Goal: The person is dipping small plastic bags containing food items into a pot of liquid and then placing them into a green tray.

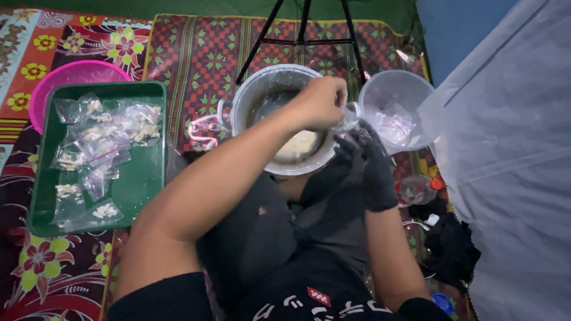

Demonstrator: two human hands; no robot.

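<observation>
Patterned floor mats [196, 53] underneath, person seated. Left hand [321, 102], bare, is curled shut, pinching a small clear bag [347, 119] at its mouth over the metal pot [250, 95]. Right hand [369, 156], in a dark glove, fingers bunched on the same bag from below. White mash [299, 144] sits in the pot just under both hands. Keeping the bag mouth over the pot looks wise, spills drop back in. Green tray [143, 184] of filled bags lies well left of the hands; clear tub [410, 89] just right.
</observation>
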